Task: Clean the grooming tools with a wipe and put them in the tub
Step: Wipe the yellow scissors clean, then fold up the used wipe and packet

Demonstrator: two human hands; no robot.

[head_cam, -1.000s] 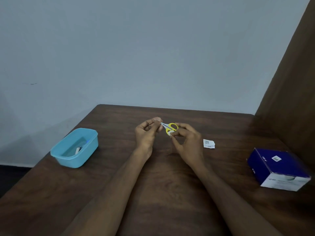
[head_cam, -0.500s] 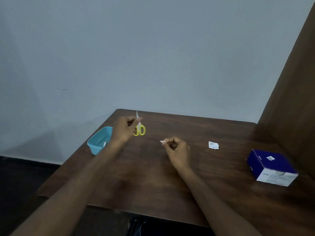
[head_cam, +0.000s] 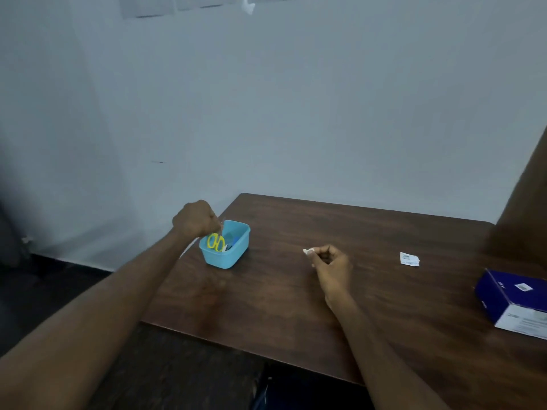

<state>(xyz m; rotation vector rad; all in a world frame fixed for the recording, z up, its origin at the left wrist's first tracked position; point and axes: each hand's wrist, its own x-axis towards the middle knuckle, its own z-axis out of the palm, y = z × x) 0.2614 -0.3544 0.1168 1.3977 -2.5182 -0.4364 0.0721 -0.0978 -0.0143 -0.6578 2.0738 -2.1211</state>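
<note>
A light blue tub stands at the left edge of the brown table. My left hand hovers over the tub's left rim and pinches the blades of small yellow-handled scissors, whose handles hang down inside the tub. Other small tools lie in the tub, partly hidden. My right hand rests at mid-table with fingers curled, pinching a small white wipe at its fingertips.
A torn white wipe sachet lies on the table to the right of my right hand. A dark blue box sits at the table's right edge. A brown panel rises at the far right; a pale wall stands behind.
My left hand carried the scissors leftward from mid-table to the tub, lowering the handles into it. My right hand stayed near the middle with the wipe. The view turned left.
</note>
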